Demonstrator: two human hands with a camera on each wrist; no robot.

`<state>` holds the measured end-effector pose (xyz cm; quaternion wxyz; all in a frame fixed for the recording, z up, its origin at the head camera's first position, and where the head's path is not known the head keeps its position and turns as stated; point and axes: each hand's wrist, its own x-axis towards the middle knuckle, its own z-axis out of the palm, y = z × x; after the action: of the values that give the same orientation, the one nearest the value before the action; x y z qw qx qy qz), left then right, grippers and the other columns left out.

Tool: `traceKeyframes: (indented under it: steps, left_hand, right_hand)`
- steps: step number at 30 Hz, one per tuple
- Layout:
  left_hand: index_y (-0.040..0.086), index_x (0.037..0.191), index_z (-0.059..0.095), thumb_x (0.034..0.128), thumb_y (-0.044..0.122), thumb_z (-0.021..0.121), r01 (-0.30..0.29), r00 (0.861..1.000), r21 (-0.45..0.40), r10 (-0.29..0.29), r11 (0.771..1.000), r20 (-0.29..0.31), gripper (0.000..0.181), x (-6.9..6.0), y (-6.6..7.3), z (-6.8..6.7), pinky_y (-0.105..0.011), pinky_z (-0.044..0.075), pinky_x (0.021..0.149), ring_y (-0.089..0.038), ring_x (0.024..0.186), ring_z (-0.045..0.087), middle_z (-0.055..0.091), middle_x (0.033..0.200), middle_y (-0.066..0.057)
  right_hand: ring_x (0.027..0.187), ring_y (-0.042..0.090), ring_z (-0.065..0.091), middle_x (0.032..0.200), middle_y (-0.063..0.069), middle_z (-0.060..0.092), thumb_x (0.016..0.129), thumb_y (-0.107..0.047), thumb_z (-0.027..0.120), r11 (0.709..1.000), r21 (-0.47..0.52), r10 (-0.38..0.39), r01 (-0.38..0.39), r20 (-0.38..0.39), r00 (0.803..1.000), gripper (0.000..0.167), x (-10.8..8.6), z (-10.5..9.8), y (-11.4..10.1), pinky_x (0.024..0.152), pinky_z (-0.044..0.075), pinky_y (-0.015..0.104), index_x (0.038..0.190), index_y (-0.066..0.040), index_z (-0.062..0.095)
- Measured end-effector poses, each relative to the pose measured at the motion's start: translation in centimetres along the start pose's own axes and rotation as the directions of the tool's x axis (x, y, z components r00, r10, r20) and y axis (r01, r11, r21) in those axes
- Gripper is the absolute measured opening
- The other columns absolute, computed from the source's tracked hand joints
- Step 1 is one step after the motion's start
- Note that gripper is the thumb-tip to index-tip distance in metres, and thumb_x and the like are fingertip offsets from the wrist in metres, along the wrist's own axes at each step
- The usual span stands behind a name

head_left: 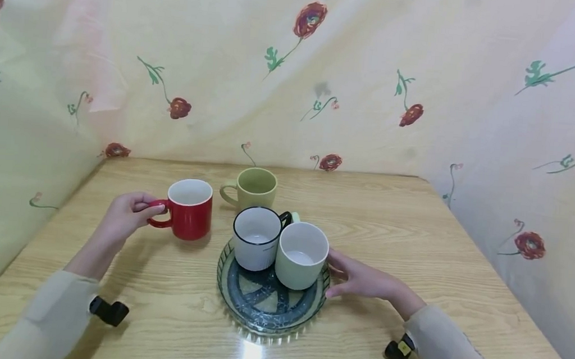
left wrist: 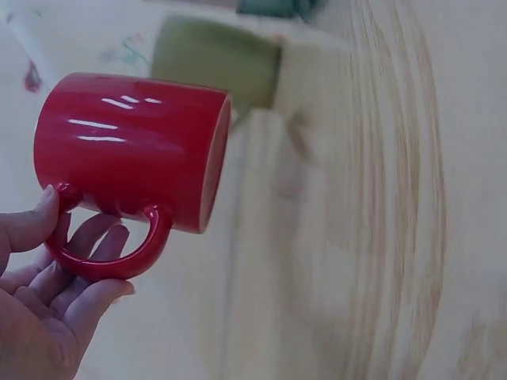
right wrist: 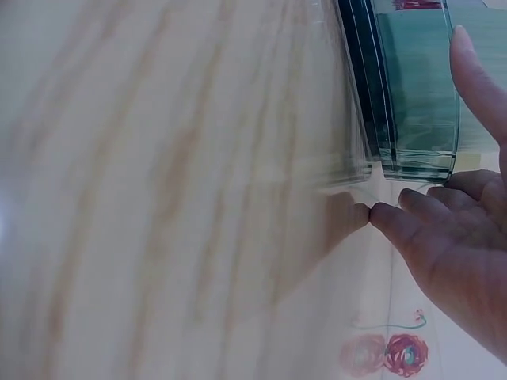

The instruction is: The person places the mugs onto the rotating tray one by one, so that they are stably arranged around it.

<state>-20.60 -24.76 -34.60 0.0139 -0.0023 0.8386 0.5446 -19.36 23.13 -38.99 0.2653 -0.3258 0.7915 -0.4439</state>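
My left hand [head_left: 130,215] grips the handle of a red mug [head_left: 191,220] with a white inside. The mug is upright and appears raised off the table; the left wrist view shows fingers and thumb around its handle. My right hand [head_left: 366,278] rests by the right side of a round glass dish [head_left: 268,322], its fingers spread along the outer wall and the thumb near the rim. In the dish stand a white mug [head_left: 256,250] with a black rim and a pale cream mug [head_left: 298,265], side by side; their handles are partly hidden.
A green mug [head_left: 256,187] stands on the wooden table [head_left: 390,221] behind the dish, handle to the left. Flower-patterned cloth [head_left: 215,72] closes off the back and both sides.
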Motion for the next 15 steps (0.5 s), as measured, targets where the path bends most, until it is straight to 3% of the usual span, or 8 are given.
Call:
traceKeyframes:
  steps: [7, 11, 15]
  left_hand:
    - [-0.009, 0.114, 0.059, 0.0957, 0.019, 0.061, -0.033, 0.994, 0.032, 0.029, 0.999, 0.103, 0.033, -3.2, 1.3, 0.0, -0.016, 0.051, 0.075, -0.003, 0.083, 0.063, 0.074, 0.092, 0.009]
    - [-0.008, 0.113, 0.06, 0.0948, 0.021, 0.062, -0.061, 0.988, 0.042, 0.055, 0.997, 0.144, 0.034, -4.3, 2.4, 0.6, -0.02, 0.049, 0.077, -0.008, 0.084, 0.063, 0.074, 0.091, 0.008]
    - [-0.008, 0.111, 0.06, 0.0934, 0.017, 0.064, -0.098, 0.979, -0.009, 0.098, 0.995, 0.181, 0.031, -5.2, 3.3, 1.5, -0.021, 0.052, 0.077, -0.009, 0.084, 0.065, 0.073, 0.088, 0.009]
  right_hand:
    - [0.147, 0.048, 0.008, 0.162, 0.023, 0.001, 0.086, -0.015, 0.072, 1.0, 0.021, 0.001, -0.002, 0.027, 1.0, 0.101, 0.4, 0.3, 0.1, 0.116, 0.019, 0.06, 0.154, 0.0, 0.0]
    - [0.147, 0.048, 0.009, 0.162, 0.022, 0.003, 0.085, -0.016, 0.073, 1.0, 0.017, 0.01, -0.01, 0.014, 1.0, 0.101, 0.2, 0.1, 0.2, 0.116, 0.019, 0.06, 0.155, 0.0, 0.001]
    - [0.147, 0.047, 0.01, 0.162, 0.022, 0.003, 0.085, -0.018, 0.073, 1.0, 0.003, 0.023, -0.023, 0.001, 1.0, 0.102, -0.1, -0.2, 0.1, 0.117, 0.02, 0.059, 0.155, 0.0, 0.001]
